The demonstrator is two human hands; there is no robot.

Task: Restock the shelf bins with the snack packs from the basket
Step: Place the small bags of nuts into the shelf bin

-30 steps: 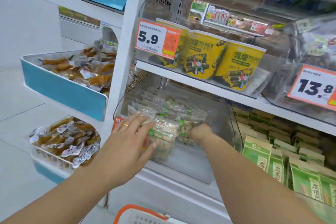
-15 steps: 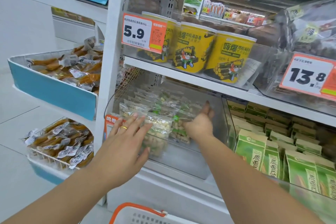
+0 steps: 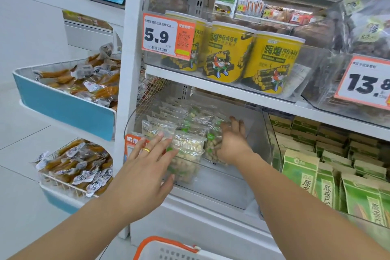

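Clear snack packs [image 3: 186, 154] of pale nuts with green marks stand in rows inside a clear shelf bin [image 3: 230, 186] on the lower shelf. My right hand [image 3: 232, 143] is inside the bin, with straight fingers pressing against the right side of the packs. My left hand [image 3: 145, 167], with a gold ring, is spread flat at the bin's front left, its fingertips touching the front packs. A white basket [image 3: 166, 248] with an orange handle shows at the bottom edge; its contents are hidden.
Yellow snack tubs [image 3: 228, 53] and a 5.9 price tag [image 3: 166, 37] sit on the shelf above. Green packs [image 3: 325, 177] fill the bin to the right. Blue-fronted trays [image 3: 63, 107] of brown snack packs stand to the left, over white floor.
My right hand has uncurled from a fist, and its fingers now reach further back along the packs. My left hand stays spread at the bin's front.
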